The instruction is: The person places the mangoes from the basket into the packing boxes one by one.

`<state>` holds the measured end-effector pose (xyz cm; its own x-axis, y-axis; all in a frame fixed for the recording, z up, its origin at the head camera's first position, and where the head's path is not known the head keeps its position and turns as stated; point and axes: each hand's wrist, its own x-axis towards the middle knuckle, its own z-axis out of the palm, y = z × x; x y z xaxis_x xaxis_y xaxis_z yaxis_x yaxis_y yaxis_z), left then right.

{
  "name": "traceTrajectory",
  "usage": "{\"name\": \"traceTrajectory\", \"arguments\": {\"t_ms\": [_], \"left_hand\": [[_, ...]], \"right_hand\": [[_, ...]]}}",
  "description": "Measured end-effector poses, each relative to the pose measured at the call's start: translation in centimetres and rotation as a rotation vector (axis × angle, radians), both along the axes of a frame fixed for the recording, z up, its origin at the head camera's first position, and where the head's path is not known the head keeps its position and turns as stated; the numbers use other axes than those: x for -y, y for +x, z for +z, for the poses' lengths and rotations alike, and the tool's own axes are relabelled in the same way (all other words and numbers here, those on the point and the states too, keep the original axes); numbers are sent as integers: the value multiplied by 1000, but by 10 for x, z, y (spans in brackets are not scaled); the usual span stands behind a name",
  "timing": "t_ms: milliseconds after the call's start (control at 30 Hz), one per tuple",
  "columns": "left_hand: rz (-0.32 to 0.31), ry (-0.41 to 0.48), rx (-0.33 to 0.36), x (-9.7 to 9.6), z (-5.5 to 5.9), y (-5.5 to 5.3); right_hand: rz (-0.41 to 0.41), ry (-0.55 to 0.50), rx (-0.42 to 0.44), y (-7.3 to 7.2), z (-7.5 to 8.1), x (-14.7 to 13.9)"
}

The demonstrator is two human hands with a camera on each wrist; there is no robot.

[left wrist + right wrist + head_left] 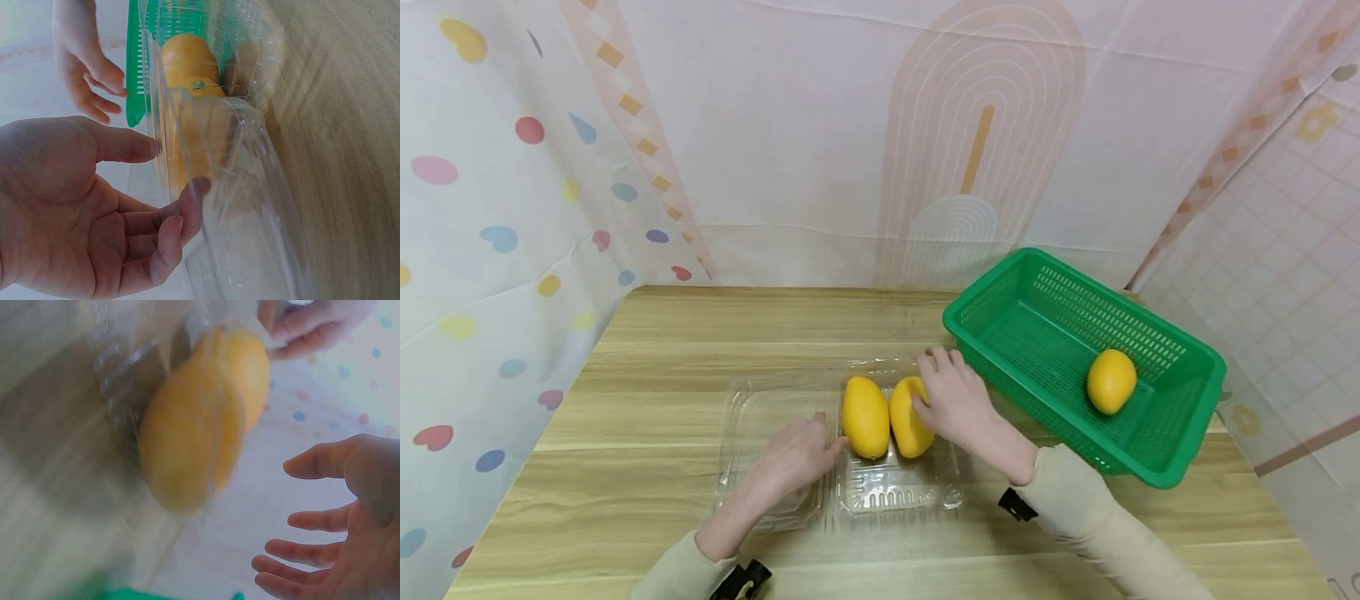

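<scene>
A clear plastic clamshell box (880, 497) lies opened flat on the table, its lid (775, 402) to the left. Two yellow mangoes lie side by side in the base: the left mango (865, 419) and the right mango (910, 429). My left hand (793, 457) is over the lid beside the hinge, its thumb close to the left mango. In the left wrist view its loosely bent fingers (165, 240) are at the plastic edge. Above the right mango hovers my right hand (955, 396); the right wrist view shows its spread fingers (306, 553) apart from the fruit.
At the right stands a green plastic basket (1022, 333) with slotted walls, close to the box. One more mango (1111, 382) lies inside it. The wooden table (647, 358) meets patterned cloth (775, 167) at the back and sides.
</scene>
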<state>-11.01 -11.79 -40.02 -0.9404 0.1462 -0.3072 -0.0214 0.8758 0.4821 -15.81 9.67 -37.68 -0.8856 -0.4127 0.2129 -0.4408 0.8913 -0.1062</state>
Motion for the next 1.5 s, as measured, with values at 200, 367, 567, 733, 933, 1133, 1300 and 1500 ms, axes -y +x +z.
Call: {"name": "traceTrajectory", "arguments": {"t_ms": [200, 367, 567, 733, 933, 1133, 1300, 1500], "left_hand": [[-1, 2, 0, 0, 0, 0], [-2, 4, -3, 1, -1, 0], [1, 2, -2, 1, 0, 0], [6, 5, 9, 0, 1, 0], [9, 20, 15, 1, 1, 1], [9, 21, 17, 1, 0, 1], [-1, 16, 6, 1, 0, 1], [-5, 1, 1, 0, 0, 1]], "right_hand": [[-12, -5, -102, -6, 19, -26], [-54, 12, -103, -15, 31, -55], [-158, 37, 37, -32, 40, -98], [-285, 42, 214, -48, 43, -134], [-372, 60, 414, -63, 41, -172], [-407, 63, 526, -71, 30, -205], [-453, 34, 648, -75, 21, -223], [-505, 4, 753, -81, 16, -229]]}}
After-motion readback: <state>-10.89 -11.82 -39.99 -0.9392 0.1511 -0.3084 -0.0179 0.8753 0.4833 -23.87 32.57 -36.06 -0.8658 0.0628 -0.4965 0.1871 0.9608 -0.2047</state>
